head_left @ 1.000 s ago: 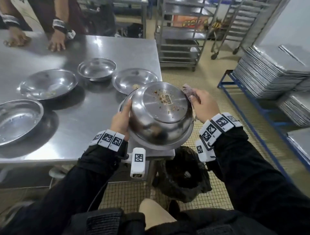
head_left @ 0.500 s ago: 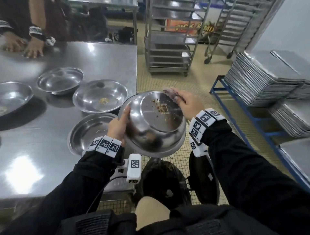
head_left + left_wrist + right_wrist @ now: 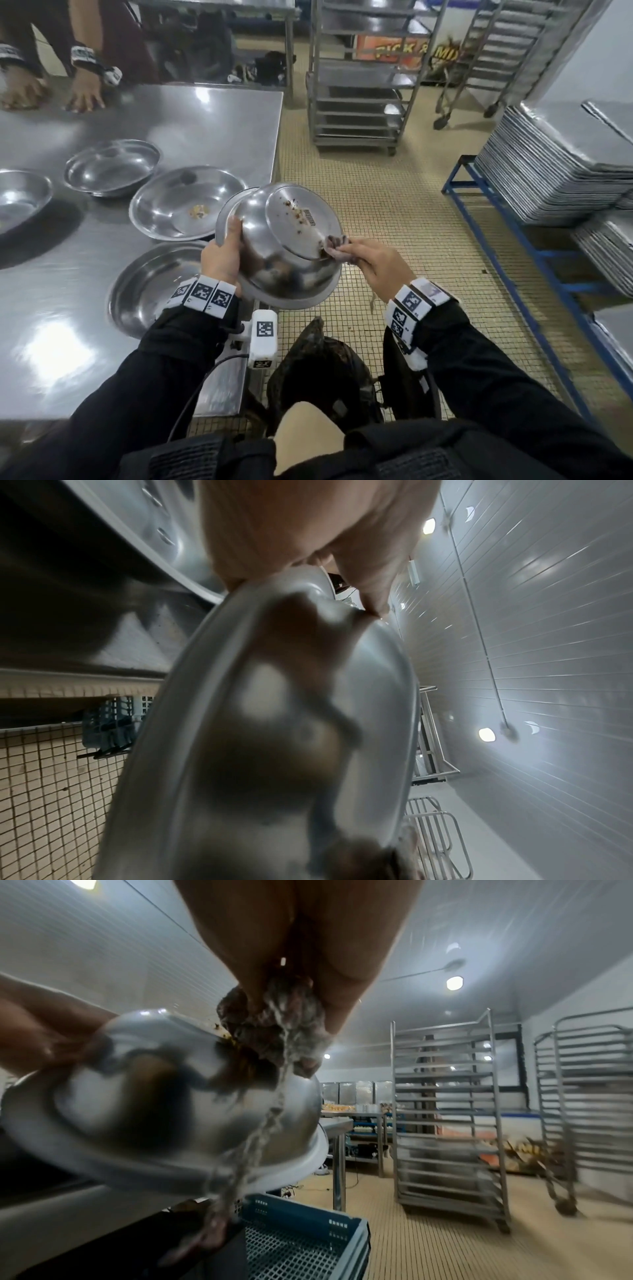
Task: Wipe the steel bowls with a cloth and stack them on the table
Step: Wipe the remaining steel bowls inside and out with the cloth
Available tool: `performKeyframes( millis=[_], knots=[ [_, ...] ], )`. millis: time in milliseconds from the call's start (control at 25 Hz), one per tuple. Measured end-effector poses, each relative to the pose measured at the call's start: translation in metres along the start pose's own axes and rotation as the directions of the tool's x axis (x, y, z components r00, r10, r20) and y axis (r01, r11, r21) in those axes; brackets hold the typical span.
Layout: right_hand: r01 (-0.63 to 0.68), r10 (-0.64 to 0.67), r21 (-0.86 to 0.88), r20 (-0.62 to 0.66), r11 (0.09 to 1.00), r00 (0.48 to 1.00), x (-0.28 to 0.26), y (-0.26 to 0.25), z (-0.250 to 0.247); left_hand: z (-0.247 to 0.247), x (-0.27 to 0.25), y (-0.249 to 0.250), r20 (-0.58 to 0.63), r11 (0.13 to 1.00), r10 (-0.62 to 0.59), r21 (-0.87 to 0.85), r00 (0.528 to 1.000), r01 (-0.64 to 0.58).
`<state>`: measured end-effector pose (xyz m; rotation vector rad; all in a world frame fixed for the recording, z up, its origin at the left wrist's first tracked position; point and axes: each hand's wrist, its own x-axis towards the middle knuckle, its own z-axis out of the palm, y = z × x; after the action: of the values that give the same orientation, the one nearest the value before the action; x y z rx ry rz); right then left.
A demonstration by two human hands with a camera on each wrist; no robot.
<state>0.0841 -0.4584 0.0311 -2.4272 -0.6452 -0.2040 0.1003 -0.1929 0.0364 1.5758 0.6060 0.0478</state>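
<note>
Wiping the upturned base of a steel bowl (image 3: 279, 240), the person's right hand (image 3: 371, 262) now pinches a bunched, soiled cloth (image 3: 334, 245) against the near right edge of the flat bottom — half a second ago the same hand and cloth sat at the far edge, above the barcode sticker (image 3: 310, 216), so the cloth has swept down across the base toward the body. The left hand (image 3: 222, 253) still grips the bowl's rim on the left side, fingers curled under and thumb on the outer wall, holding the bowl tilted, bottom up, in the air just off the table's right edge and above a dark bin bag (image 3: 325, 370) on the floor. Brown crumbs remain scattered beside the sticker, and a smear has gathered at the cloth; in the right wrist view the cloth (image 3: 274, 1031) looks wet and dirty, with a frayed strand hanging down past the bowl (image 3: 164, 1104). That suggests the base is only partly clean and needs another pass. Four more bowls lie open on the steel table (image 3: 212, 116) — the nearest one (image 3: 150, 287) just beside the left wrist, another (image 3: 186, 202) with food scraps inside — none stacked yet, so the task seems to be at an early stage.
</note>
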Motion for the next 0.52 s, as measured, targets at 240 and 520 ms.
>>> performKeyframes(
  millis=[240,520],
  knots=[
    [-0.26,0.294,0.24,-0.118,0.935,0.949,0.033,-0.009,-0.02,0.003,0.004,-0.001,-0.055,0.999,0.024,-0.037,0.998,-0.026],
    [-0.014,0.018,0.055,-0.069,0.998,0.997,0.106,-0.024,-0.007,-0.002,0.019,-0.007,-0.088,0.998,0.055,0.019,0.995,-0.054]
  ],
)
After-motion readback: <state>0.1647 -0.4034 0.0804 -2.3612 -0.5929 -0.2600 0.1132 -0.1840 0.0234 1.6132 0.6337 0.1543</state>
